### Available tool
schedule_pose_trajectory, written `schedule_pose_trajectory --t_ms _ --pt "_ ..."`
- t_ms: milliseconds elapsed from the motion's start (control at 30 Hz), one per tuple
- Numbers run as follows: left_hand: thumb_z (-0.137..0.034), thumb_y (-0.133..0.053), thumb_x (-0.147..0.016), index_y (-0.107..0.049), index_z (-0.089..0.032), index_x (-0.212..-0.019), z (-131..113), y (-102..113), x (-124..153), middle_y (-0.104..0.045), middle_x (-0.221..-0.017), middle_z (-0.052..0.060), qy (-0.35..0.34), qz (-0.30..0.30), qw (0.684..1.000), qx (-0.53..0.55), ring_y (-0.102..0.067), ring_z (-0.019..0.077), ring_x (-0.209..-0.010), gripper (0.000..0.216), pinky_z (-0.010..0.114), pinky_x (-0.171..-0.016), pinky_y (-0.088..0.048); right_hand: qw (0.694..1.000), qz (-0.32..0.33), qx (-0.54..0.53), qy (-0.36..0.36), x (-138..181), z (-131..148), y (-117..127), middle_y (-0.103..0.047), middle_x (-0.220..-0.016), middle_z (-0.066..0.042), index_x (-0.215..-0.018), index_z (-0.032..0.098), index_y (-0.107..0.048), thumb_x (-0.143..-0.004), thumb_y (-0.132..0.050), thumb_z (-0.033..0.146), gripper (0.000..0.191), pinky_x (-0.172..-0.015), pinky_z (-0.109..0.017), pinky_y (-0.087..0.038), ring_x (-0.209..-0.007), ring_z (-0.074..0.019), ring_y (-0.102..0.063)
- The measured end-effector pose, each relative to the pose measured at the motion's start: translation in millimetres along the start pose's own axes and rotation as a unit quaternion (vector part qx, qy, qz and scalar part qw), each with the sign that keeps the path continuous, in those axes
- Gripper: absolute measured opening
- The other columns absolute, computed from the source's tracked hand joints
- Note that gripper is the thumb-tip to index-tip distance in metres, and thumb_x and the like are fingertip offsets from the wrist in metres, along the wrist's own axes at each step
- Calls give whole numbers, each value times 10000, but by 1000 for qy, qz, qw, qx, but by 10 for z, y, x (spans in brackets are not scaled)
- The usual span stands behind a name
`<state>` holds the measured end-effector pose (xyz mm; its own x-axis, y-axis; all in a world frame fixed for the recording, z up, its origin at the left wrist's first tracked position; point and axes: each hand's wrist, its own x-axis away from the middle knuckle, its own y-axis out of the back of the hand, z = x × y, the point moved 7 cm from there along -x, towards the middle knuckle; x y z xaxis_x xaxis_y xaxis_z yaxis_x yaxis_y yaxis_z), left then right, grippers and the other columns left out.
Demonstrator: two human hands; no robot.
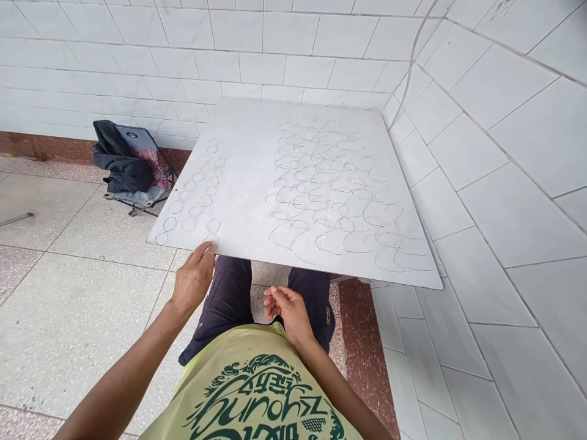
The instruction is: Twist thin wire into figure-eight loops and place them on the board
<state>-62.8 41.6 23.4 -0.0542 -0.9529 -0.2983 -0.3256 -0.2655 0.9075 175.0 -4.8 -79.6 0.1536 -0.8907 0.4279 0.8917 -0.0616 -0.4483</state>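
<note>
A large white board (257, 159) lies flat in front of me, above my knees. Small wire figure-eight loops (197, 195) lie in rows on its left part. Bigger bent wire shapes (334, 195) cover its right part. My left hand (192, 281) rests at the board's near edge, fingers bent, thumb touching the edge by the nearest loop. My right hand (287, 308) hovers below the board over my lap, fingers pinched together; what they hold is too small to make out.
A folding chair (132, 165) piled with dark clothes stands at the left by the tiled wall. A thin tube (410, 61) runs down the corner of the white-tiled walls at the right. A red-tipped rod (16, 218) lies on the floor far left.
</note>
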Motion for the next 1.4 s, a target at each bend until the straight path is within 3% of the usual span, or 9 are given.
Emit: schedule_pose_trajectory --t_ms 300,533,867,1033,1133,1233,1300,1400 --pt "-248 -475 -1074 -648 -182 -1250 36 -23 7 -702 -1219 150 -79 -78 994 7 -717 241 -1073 256 348 -875 -611 1000 -6 13 -1 3 -20 -43 -685 -670 -30 -824 143 -740 -802 -817 568 433 -430 -221 -475 -489 -126 -624" --pt "-220 -499 -1067 -642 -177 -1230 27 -6 10 -691 -1167 146 -106 -83 990 34 -696 235 -1085 221 362 -937 -598 999 18 33 -1 -11 -38 -192 -678 -667 -24 -825 152 -742 -847 -780 541 392 -431 -224 -476 -493 -127 -624" --pt "-214 -504 -1048 -697 -199 -1124 107 -31 38 -682 -1117 121 -78 -72 988 116 -681 230 -1004 208 362 -905 -577 996 49 73 0 -36 -13 -402 -693 -693 -36 -832 156 -735 -872 -743 548 394 -438 -226 -475 -502 -128 -630" --pt "-222 -613 -995 -738 -211 -1037 57 103 84 -702 -1057 101 -24 -108 973 203 -675 231 -1004 133 376 -920 -576 994 56 91 6 -46 -26 -401 -687 -696 -33 -834 160 -729 -882 -726 564 407 -434 -227 -472 -499 -126 -627" --pt "-262 -710 -944 -735 -208 -979 -9 154 140 -704 -992 67 86 -115 915 376 -705 206 -891 69 363 -831 -610 993 57 101 18 -69 49 -437 -684 -704 -29 -852 166 -723 -889 -715 569 405 -433 -230 -477 -506 -129 -630" --pt "-300 -817 -865 -714 -186 -964 -144 30 209 -713 -885 33 210 -67 780 586 -740 191 -775 183 359 -781 -636 991 51 110 48 -102 223 -520 -697 -760 -36 -926 177 -720 -897 -708 570 395 -442 -232 -488 -558 -141 -650" --pt "-295 -865 -818 -711 -173 -935 -271 -67 249 -723 -849 26 256 -30 702 664 -753 188 -776 229 336 -773 -639 989 53 115 80 -123 374 -598 -704 -817 -41 -986 188 -713 -907 -698 569 389 -464 -238 -506 -624 -156 -670" --pt "-270 -894 -787 -722 -164 -907 -433 -185 300 -736 -852 27 277 13 639 717 -754 171 -787 235 293 -757 -637 976 57 165 131 -152 568 -693 -707 -840 -34 -991 203 -704 -931 -676 545 348 -489 -245 -503 -668 -167 -679"
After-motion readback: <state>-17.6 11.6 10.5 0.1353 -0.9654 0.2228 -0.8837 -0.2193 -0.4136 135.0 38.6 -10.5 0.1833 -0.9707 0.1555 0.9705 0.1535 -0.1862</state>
